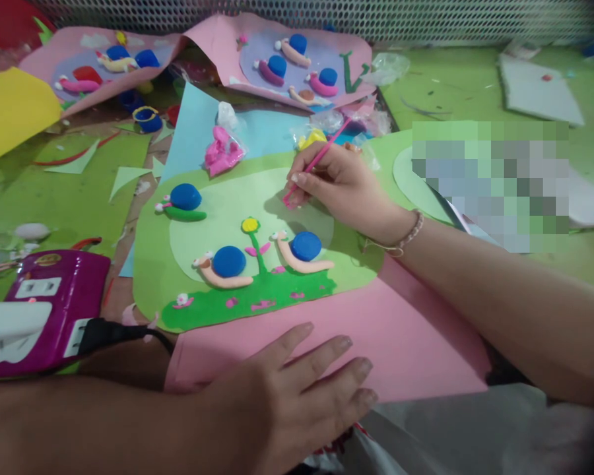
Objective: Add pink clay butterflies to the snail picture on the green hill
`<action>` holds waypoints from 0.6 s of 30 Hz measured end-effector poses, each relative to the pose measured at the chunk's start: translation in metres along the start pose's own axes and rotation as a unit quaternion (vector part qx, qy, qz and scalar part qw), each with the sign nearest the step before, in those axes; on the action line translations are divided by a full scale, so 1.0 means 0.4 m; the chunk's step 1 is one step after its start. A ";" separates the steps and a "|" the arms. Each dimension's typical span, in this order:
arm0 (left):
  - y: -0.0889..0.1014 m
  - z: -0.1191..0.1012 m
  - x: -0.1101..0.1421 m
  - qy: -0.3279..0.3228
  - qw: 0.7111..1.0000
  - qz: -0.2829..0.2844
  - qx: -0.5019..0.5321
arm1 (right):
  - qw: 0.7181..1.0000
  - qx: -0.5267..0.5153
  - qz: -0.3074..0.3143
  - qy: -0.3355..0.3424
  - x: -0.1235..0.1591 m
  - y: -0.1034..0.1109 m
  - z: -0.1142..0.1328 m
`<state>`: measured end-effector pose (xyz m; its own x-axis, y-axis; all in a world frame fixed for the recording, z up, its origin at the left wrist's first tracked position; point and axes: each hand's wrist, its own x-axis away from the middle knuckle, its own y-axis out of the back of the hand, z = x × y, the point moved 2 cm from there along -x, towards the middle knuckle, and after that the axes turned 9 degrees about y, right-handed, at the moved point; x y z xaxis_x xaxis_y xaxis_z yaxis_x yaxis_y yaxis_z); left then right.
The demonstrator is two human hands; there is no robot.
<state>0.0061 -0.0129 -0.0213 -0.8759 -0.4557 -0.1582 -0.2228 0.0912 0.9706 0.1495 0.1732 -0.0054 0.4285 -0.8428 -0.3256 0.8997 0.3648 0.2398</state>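
Observation:
My right hand point(334, 181) pinches a thin pink stick point(327, 149), a modelling tool by its look, its lower end over the light green paper picture point(151, 264). On that picture are two peach clay snails with blue shells, the left one point(228, 262) and the right one point(305, 247). Between them rises a yellow clay flower point(251, 226) from a strip of green clay grass point(198, 310). A green-bodied snail point(185, 198) sits at the upper left. My left hand point(297, 389) lies with fingers spread on the pink paper point(416, 343) below the picture.
Pink clay in plastic point(222, 152) and yellow clay point(311, 138) lie behind the picture. Finished-looking pink snail sheets point(212, 49) lean against the perforated metal panel point(426, 20). A purple power strip point(59, 310) with a black plug stands at left. Paper scraps point(129, 179) litter the table.

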 end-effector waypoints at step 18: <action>0.002 0.001 -0.001 0.003 1.000 -0.006 -0.002 | 1.000 -0.005 0.000 -0.004 0.000 -0.002 0.001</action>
<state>0.0060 -0.0122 -0.0207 -0.8709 -0.4616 -0.1688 -0.2318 0.0828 0.9692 0.1490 0.1726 -0.0053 0.4277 -0.8457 -0.3192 0.9006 0.3684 0.2306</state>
